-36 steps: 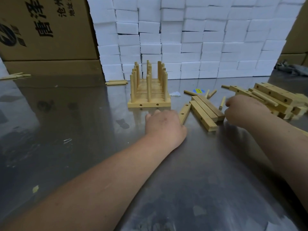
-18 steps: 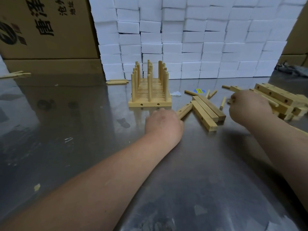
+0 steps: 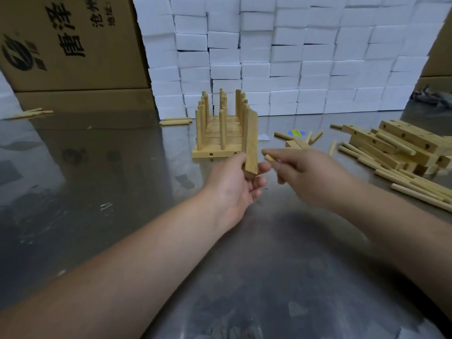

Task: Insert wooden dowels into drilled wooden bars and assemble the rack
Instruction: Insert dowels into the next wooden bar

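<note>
- The wooden bar (image 3: 251, 140) is now held nearly upright above the table, in front of the finished rack (image 3: 215, 152). One second ago it was lying flat on the steel, among the other bars.
- Its lower end is gripped by the left hand (image 3: 234, 184), with the fingers and thumb curled round it. Earlier this hand was resting low on the table beside the bar.
- A short dowel (image 3: 269, 157) is pinched between thumb and fingers of the right hand (image 3: 305, 172), and only its tip is seen. This hand was at the pile of drilled bars (image 3: 403, 143) before and has been brought across to the middle.
- The dowel tip is just beside the bar's lower part. Whether it touches cannot be told, because of motion blur.
- It is judged that the picking up is done and the inserting is now starting. No hole can be made out on the bar face that shows, so the bar probably must be turned first.
- The bar's top overlaps the right row of rack pegs in the picture, but the rack seems to stand further back. A push forward could knock it.
- Loose dowels (image 3: 415, 189) are spread near the right forearm and could be swept off by a wide elbow move.
- Bare steel table (image 3: 122, 192) is left in front and on the left side, so the work can be pulled nearer or leftwards. The table's edge is not seen.
- The back is closed by white boxes (image 3: 293, 57) and a cardboard box (image 3: 73, 45).
</note>
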The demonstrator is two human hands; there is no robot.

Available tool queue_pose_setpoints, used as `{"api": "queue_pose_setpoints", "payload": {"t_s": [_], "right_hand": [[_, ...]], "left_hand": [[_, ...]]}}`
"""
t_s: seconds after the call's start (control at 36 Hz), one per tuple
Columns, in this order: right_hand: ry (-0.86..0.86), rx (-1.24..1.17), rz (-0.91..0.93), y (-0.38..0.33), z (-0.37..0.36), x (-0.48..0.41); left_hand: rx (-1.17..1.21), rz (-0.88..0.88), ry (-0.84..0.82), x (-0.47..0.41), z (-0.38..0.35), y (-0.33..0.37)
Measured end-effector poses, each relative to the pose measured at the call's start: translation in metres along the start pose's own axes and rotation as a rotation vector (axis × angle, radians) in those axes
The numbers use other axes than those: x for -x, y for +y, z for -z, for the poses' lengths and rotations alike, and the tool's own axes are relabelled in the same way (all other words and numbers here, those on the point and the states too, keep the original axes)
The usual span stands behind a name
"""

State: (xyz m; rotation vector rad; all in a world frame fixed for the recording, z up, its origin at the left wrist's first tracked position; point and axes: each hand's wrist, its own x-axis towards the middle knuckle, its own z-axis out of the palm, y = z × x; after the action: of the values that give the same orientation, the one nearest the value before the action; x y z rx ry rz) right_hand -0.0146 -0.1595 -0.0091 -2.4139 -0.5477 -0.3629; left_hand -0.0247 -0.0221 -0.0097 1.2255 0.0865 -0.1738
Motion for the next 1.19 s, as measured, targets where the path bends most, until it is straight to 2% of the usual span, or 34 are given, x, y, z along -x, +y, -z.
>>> {"api": "queue_pose_setpoints", "payload": {"t_s": [0.11, 0.36, 0.67, 0.83, 0.97, 1.06, 1.19], "right_hand": [[-0.09, -0.092, -0.059, -0.007, -0.003, 0.0], [0.116, -0.153, 0.009, -0.006, -0.003, 0.004], [0.127, -0.222, 0.073, -0.006, -0.007, 0.008], [0.091, -0.184, 0.072, -0.007, -0.008, 0.007], [0.078, -0.152, 0.059, -0.009, -0.007, 0.009], [0.067, -0.157, 0.025, -0.01, -0.005, 0.009], [0.02, -0.149, 0.017, -0.011, -0.004, 0.011]], "left_hand": [[0.016, -0.024, -0.018, -0.001, 0.003, -0.007], [0.028, -0.105, -0.009, -0.005, 0.015, -0.007], [0.124, -0.119, 0.045, -0.012, 0.02, -0.002], [0.185, -0.088, 0.045, -0.014, 0.02, -0.001], [0.157, -0.099, 0.038, -0.011, 0.02, -0.003], [0.05, -0.094, 0.036, -0.01, 0.02, -0.004], [0.016, -0.142, 0.095, -0.013, 0.019, -0.005]]}}
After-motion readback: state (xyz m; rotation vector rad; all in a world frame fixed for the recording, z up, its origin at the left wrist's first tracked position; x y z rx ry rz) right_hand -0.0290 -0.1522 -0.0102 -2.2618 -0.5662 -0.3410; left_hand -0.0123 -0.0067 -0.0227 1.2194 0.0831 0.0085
